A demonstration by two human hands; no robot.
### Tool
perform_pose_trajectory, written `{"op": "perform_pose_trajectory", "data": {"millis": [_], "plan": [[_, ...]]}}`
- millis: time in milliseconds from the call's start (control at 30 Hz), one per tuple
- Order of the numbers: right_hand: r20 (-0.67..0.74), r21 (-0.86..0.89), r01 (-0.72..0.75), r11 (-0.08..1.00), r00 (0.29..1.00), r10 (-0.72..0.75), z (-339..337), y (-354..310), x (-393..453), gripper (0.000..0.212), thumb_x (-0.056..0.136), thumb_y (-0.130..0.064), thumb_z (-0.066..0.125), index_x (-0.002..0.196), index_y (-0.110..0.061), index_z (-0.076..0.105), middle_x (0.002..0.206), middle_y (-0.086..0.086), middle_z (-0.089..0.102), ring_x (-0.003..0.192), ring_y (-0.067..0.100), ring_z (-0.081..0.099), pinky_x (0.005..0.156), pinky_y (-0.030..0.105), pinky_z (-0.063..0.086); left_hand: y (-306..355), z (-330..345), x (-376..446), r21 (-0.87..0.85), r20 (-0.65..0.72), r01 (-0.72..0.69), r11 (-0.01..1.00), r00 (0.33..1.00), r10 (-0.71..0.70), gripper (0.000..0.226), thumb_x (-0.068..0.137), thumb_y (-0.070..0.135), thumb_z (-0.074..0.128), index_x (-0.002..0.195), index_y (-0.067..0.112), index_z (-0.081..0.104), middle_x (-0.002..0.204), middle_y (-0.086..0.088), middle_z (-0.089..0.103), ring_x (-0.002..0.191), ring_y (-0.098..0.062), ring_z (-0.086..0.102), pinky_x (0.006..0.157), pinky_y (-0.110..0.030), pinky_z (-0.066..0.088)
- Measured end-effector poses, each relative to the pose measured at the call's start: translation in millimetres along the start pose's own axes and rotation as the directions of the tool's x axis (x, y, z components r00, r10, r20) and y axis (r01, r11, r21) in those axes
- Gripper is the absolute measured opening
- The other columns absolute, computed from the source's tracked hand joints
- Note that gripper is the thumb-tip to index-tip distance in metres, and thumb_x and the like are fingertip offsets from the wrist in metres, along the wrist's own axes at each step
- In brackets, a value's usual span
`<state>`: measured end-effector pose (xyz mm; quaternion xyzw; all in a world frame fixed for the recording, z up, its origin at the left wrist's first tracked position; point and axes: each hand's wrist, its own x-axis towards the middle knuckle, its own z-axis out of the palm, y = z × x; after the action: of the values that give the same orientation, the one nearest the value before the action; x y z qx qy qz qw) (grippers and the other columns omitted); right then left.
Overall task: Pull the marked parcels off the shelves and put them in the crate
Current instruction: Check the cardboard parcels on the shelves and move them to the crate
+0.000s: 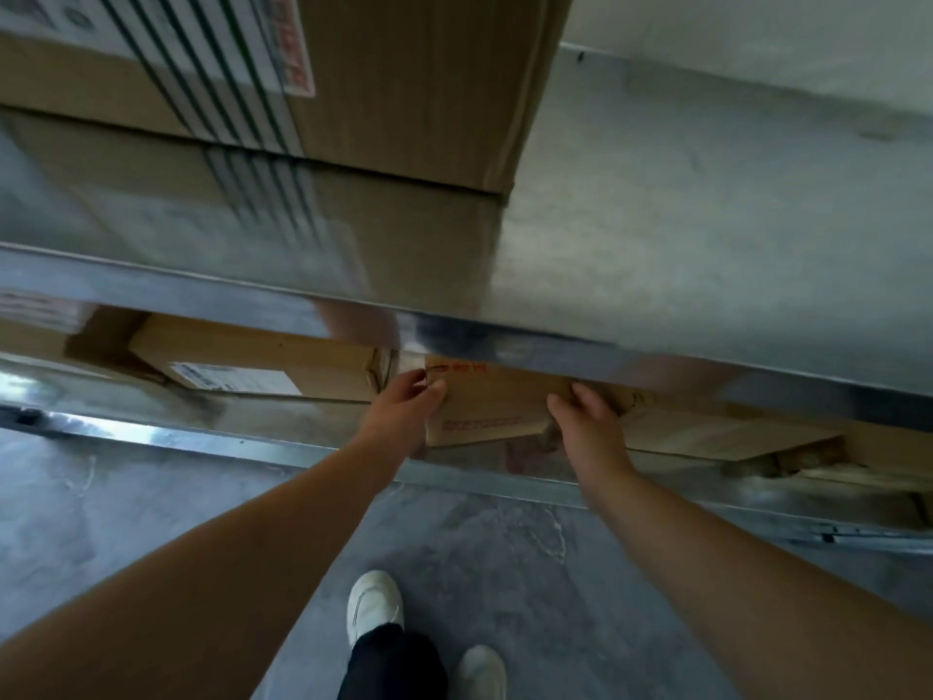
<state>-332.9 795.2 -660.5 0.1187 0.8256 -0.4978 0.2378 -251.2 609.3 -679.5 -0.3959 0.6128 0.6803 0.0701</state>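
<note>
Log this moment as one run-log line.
left hand: gripping parcel | right hand: gripping parcel | parcel: on lower shelf | crate: unseen

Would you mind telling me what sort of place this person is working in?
Most likely a stockroom or warehouse. Shiny metal shelving holds a large taped carton on top and smaller labelled cardboard parcels underneath, over a bare concrete floor. Both hands grip one parcel.

The parcel (492, 409) between the hands is plain brown cardboard with red printed marks. Left of the parcel, a second brown box (252, 358) carries a white label with dark print. Above the parcel, the large brown carton (404, 78) shows dark green stripes on pale tape. The shelves (656, 275) are shiny silver-grey metal. The floor (505, 543) is mottled grey, and the shoes (373, 603) white.
</note>
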Motion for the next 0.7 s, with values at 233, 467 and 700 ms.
{"op": "perform_pose_trajectory", "data": {"millis": [233,467,700], "plan": [[0.014,-0.101,-0.049,0.994,0.999,0.05,-9,-17,-2,0.032,0.091,-0.015,0.064,0.12,-0.002,0.061,0.119,0.019,0.062,0.107,0.034,0.058,0.098,0.046,0.045,10,-3,-3,0.023,0.008,-0.003,1.0,1.0,0.003,0.027,0.092,0.009,0.062,0.117,0.019,0.058,0.103,-0.001,0.065,0.083,-0.015,0.062,0.063,-0.024,0.049],[0.072,-0.127,0.051,0.991,0.997,-0.042,-6,7,1,0.057,0.088,-0.007,0.069,0.138,-0.007,0.042,0.125,0.004,0.054,0.122,0.024,0.053,0.102,0.033,0.041,-4,12,1,0.16,-0.069,-0.192,0.968,0.976,0.205,0.036,0.088,-0.005,0.061,0.096,0.028,0.05,0.097,0.01,0.058,0.096,-0.01,0.059,0.073,-0.014,0.048],[0.23,-0.055,-0.056,0.997,0.971,0.067,-1,38,1,0.049,0.081,-0.036,0.077,0.116,-0.025,0.046,0.121,-0.002,0.061,0.106,0.013,0.06,0.096,0.035,0.048,-24,11,-12,0.034,-0.015,-0.122,0.992,0.992,0.122,0.046,0.089,0.029,0.069,0.124,0.024,0.041,0.107,0.012,0.057,0.094,-0.005,0.061,0.062,-0.016,0.053]]}}
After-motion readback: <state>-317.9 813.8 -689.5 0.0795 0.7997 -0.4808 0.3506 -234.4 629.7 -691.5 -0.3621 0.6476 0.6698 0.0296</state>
